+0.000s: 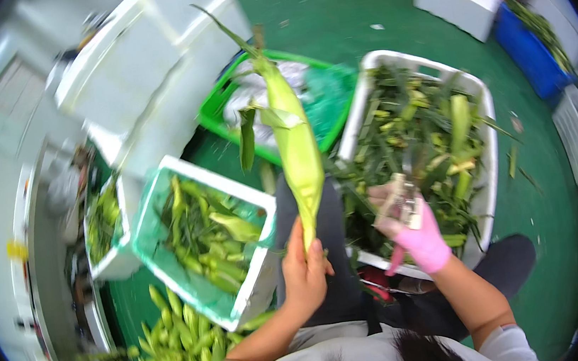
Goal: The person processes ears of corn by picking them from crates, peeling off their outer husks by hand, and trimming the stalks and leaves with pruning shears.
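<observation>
My left hand (pixel 304 271) is bare and closed round the narrow lower end of an ear of corn (pixel 298 154) in its pale green husk. The ear stands upright before me, with loose leaves and a stalk stub at its upper end. A pink glove covers part of my right hand (pixel 424 240), whose fingers wrap a metal cutting tool (pixel 406 203) with a pale handle; blur hides its exact kind. That hand is over the near part of a white plastic crate (pixel 487 108) full of cut leaves and husks (pixel 395 111). Tool and corn are apart.
Left of my legs, a lined foam box (pixel 217 179) holds green ears and leaves. Several ears (pixel 186 342) lie heaped at lower left. Beyond the corn stands a green basket (pixel 213 110) with bags. White foam boxes (pixel 127 77) stack at left; a blue crate (pixel 528 57) stands far right.
</observation>
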A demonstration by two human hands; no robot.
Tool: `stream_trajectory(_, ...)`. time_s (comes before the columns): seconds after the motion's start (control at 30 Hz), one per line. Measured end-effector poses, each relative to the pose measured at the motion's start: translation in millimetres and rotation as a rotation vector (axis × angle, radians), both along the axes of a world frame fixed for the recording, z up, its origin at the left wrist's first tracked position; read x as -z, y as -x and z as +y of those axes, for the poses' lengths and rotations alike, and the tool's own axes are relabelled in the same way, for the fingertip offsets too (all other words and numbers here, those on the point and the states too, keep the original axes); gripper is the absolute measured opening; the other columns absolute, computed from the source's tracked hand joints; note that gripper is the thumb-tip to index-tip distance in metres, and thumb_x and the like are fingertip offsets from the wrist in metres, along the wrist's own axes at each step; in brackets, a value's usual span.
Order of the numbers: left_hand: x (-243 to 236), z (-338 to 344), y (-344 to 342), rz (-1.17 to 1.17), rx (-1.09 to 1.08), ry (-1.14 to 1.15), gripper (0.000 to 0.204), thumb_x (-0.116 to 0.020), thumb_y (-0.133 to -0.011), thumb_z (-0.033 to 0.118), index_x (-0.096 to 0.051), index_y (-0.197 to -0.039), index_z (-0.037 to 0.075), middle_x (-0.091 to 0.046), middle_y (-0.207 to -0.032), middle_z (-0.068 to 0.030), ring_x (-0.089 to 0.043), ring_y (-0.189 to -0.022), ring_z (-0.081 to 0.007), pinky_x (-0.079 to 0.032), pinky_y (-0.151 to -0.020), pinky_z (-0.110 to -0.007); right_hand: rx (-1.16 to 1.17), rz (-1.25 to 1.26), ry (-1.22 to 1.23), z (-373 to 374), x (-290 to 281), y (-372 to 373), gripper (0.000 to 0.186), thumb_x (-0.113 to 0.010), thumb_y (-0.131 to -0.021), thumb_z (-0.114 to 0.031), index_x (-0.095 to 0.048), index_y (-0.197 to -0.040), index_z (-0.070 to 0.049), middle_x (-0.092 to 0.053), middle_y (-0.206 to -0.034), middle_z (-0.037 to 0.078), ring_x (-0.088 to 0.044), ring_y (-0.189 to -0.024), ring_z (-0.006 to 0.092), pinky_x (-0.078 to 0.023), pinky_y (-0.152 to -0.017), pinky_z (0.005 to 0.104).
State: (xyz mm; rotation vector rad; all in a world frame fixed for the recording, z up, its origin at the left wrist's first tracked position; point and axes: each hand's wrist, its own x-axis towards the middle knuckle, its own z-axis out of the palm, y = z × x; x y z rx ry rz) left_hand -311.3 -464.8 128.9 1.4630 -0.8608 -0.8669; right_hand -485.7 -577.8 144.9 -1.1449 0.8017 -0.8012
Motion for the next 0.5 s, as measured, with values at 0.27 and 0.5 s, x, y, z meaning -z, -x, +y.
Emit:
stream_trajectory(0.27,-8.5,-70.5,55.7,-0.536,0.606,0.051,0.043,-0.054,-0.092,0.014,-0.048,-0.131,-0.003,-0.057,-0.1,-0.0154,-0.058,-0.094,-0.0246,-0.047,-0.082,-0.033,0.409,-0.159,-0.017,-7.8,19.3,58.9,0.051,-0.07,-0.078,-0.009,-0.045,-0.122,-0.004,-0.059,-0.105,0.005,-0.056,-0.095,0.0117,-0.048,-0.084,0.0283)
stream_trajectory(0.5,0.1,-158.5,102.2,0.553,0.621,-0.13,0.048,-0.06,-0.093,0.023,-0.04,-0.131,0.001,-0.06,-0.11,-0.0127,-0.059,-0.106,-0.0235,-0.048,-0.091,-0.035,0.272,0.265,0.151,16.1,15.1,94.1,0.069,-0.076,-0.072,-0.023,-0.042,-0.128,-0.001,-0.06,-0.107,0.014,-0.06,-0.098,0.0231,-0.047,-0.09,0.034)
